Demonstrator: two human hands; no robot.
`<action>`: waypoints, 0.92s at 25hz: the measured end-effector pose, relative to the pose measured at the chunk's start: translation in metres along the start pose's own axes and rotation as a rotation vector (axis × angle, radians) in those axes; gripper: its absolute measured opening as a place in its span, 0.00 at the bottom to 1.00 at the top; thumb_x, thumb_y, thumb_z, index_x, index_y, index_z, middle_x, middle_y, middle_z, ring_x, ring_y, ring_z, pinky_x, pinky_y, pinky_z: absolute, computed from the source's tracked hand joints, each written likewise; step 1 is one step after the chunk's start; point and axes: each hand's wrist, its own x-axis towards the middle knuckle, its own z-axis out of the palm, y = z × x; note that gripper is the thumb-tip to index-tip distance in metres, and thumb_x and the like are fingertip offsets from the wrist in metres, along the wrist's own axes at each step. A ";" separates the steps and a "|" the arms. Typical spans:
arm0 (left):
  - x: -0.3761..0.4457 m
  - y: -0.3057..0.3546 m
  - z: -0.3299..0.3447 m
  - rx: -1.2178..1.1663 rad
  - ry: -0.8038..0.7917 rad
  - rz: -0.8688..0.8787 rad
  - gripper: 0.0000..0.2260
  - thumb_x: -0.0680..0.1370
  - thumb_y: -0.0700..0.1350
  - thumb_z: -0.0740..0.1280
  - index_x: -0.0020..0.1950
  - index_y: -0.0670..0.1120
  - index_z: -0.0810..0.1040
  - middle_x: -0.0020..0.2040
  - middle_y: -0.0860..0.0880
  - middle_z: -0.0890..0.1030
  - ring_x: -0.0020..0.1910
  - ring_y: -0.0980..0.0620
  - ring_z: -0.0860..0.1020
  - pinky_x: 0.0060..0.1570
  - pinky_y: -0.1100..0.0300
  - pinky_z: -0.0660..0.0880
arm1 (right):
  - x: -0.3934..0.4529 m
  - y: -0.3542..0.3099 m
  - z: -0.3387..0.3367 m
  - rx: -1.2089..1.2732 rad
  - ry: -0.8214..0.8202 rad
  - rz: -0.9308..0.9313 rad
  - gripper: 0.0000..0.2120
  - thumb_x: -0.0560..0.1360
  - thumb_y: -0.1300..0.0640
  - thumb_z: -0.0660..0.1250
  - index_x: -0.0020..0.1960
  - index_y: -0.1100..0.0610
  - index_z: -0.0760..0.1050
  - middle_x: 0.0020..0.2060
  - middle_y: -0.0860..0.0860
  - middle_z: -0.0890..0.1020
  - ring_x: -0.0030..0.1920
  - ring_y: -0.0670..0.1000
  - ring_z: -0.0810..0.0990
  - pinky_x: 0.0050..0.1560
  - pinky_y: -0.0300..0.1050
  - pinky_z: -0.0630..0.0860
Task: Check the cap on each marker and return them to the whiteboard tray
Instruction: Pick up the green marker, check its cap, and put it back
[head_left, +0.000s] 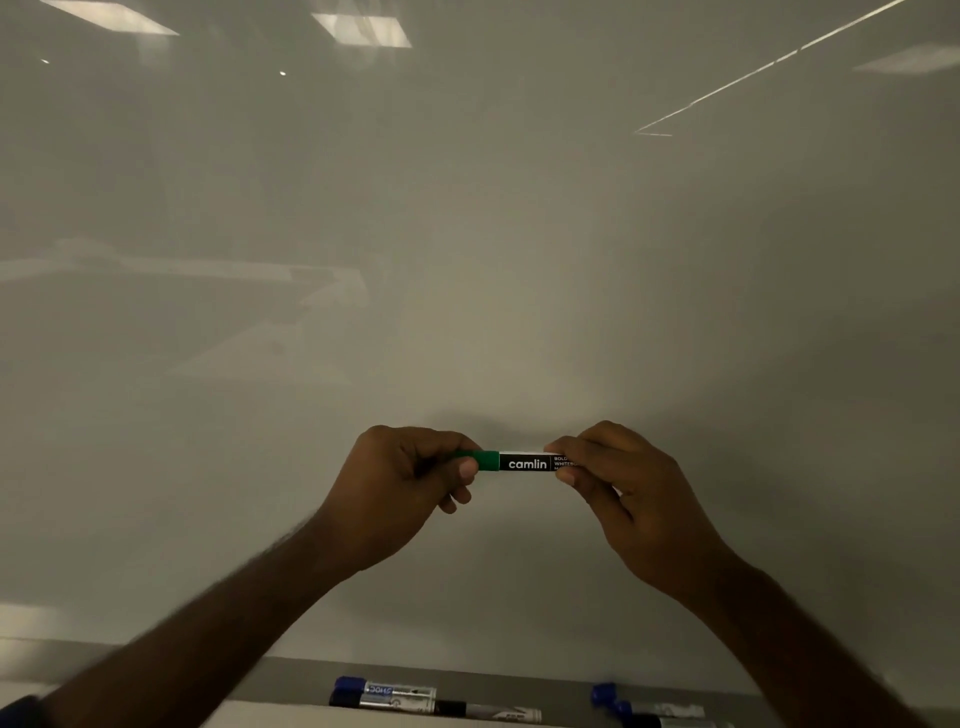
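A: Step in hand?

B: Cap check, by the look of it. Green-capped whiteboard marker with black-and-white printed barrel (511, 462) held level in front of the pale glossy whiteboard (467, 234), well above the grey whiteboard tray (561, 680).

A: Grips?

B: Left hand (400, 483) clenched around the green cap end. Right hand (623, 483) pinching the barrel end. Both closed on the same marker.

A: Orientation?

B: Long axis horizontal, parallel to the tray's front edge. Cap pointing left, tail right. Cap looks seated against the barrel; no gap visible.

A: Tray contents?

B: Blue-capped markers with grey barrels (387, 693) lying near the tray's middle, more blue-capped markers (644, 706) toward its right end, one black-capped marker (488, 711) between. All flat, along the tray.

A: Next?

B: Probably press the ends together to confirm the click, then lower, keeping the axis along the tray, into the bare stretch between the two groups.
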 end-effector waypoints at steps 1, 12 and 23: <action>0.001 -0.005 0.003 0.020 -0.002 -0.001 0.09 0.75 0.39 0.69 0.44 0.53 0.84 0.35 0.50 0.84 0.31 0.55 0.81 0.37 0.64 0.78 | -0.002 0.004 0.003 0.000 -0.002 0.013 0.11 0.77 0.57 0.62 0.57 0.56 0.78 0.40 0.51 0.77 0.41 0.48 0.75 0.41 0.40 0.72; -0.021 -0.105 0.060 0.265 -0.086 -0.091 0.10 0.73 0.44 0.72 0.53 0.50 0.82 0.46 0.54 0.83 0.42 0.59 0.79 0.43 0.70 0.74 | -0.073 0.053 0.080 -0.023 -0.161 0.203 0.13 0.76 0.60 0.61 0.58 0.58 0.78 0.44 0.53 0.78 0.44 0.52 0.75 0.42 0.52 0.74; -0.086 -0.224 0.137 0.354 -0.213 -0.390 0.10 0.76 0.42 0.68 0.56 0.51 0.81 0.55 0.51 0.83 0.52 0.55 0.79 0.54 0.63 0.72 | -0.172 0.090 0.186 -0.093 -0.413 0.520 0.15 0.77 0.62 0.62 0.61 0.52 0.77 0.53 0.51 0.80 0.55 0.53 0.75 0.53 0.47 0.67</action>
